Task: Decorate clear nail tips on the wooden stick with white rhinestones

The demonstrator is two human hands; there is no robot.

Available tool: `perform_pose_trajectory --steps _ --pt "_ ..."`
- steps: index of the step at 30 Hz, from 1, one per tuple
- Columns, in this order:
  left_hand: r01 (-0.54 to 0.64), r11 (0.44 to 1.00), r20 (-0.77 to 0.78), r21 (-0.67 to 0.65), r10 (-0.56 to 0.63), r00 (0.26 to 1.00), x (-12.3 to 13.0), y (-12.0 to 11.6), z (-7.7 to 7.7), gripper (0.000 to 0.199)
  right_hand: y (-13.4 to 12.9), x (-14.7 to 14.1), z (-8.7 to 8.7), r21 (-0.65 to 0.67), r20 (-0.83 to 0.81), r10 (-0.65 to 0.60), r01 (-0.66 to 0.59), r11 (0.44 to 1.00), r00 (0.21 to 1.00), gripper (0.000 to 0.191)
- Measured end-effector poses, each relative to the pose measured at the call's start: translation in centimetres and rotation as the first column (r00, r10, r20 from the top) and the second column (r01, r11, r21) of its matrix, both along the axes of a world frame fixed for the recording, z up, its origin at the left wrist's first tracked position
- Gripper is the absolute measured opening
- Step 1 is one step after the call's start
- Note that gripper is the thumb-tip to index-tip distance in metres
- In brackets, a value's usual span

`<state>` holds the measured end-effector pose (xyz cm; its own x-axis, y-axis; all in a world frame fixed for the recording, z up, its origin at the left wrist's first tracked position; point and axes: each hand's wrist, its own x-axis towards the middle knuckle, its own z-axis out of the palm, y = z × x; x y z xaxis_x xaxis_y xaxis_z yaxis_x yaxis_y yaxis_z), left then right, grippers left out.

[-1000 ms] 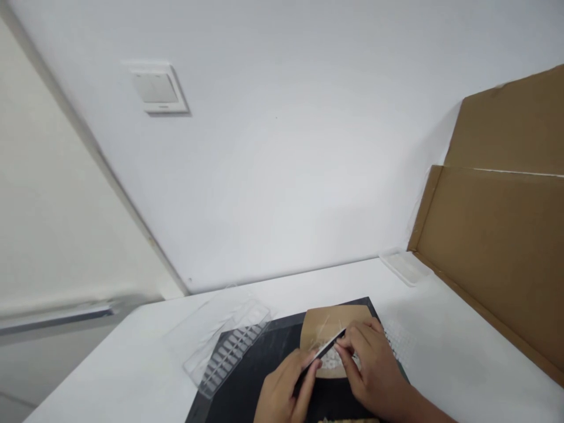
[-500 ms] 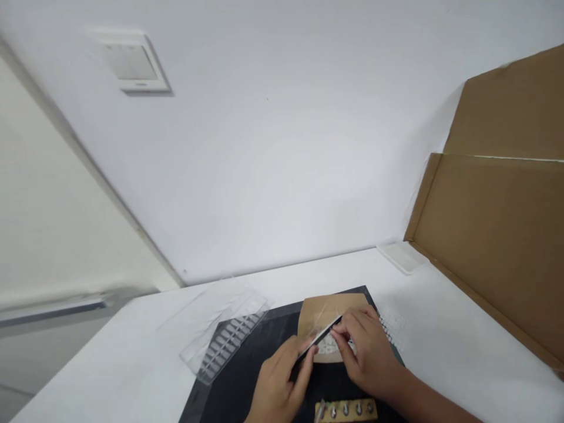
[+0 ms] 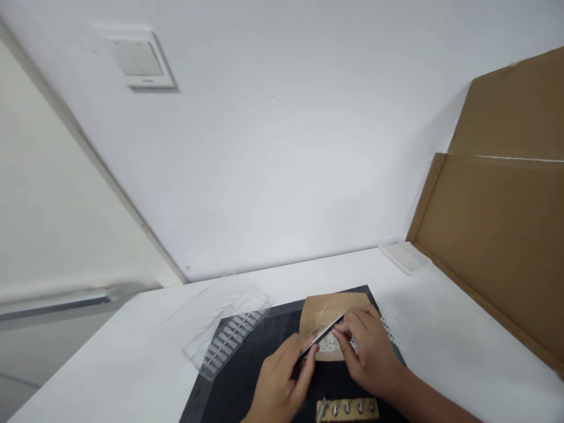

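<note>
A thin dark strip with a pale upper edge point(image 3: 326, 331) slants up to the right above a brown paper sheet point(image 3: 324, 304). My left hand point(image 3: 282, 373) is closed on its lower left end, with the thumb in front. At the upper right end, my right hand point(image 3: 363, 346) touches the strip, thumb and index finger pinched together. Whatever small thing sits in that pinch is too small to make out. Small clear and whitish pieces point(image 3: 328, 346) lie on the brown paper behind the hands, partly hidden.
Beneath lies a black mat point(image 3: 247, 352) on the white table point(image 3: 132, 352). A clear tray of nail tips point(image 3: 233, 338) overlaps its left edge. A yellowish bar with several metal studs point(image 3: 348, 409) is in front. A white-dotted sheet point(image 3: 396, 329), small clear container point(image 3: 405, 258) and cardboard point(image 3: 493, 235) stand right.
The view has shifted slightly. Both hands keep nearly the same hold on the strip, and nothing else has visibly moved.
</note>
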<state>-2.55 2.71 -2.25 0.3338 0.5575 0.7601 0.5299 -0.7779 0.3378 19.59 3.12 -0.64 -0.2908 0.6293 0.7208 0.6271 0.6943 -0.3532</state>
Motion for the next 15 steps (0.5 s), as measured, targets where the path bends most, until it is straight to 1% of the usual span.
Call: perform_pose_trajectory --steps 5,8,15 --pt "-0.009 1.0 -0.033 -0.004 0.009 0.999 -0.17 0.06 -0.28 0.022 -0.01 -0.04 0.06 0.012 0.0 0.008 -0.008 1.0 1.0 0.014" --pt "-0.001 1.0 -0.023 -0.002 0.001 1.0 -0.21 0.12 -0.42 0.025 -0.04 -0.05 -0.09 0.012 -0.004 -0.005 0.005 1.0 1.0 0.014" --pt "-0.016 1.0 -0.023 0.019 0.016 1.0 -0.07 0.04 -0.29 0.023 0.01 -0.56 -0.62 0.036 -0.033 -0.114 0.115 0.993 0.993 0.017"
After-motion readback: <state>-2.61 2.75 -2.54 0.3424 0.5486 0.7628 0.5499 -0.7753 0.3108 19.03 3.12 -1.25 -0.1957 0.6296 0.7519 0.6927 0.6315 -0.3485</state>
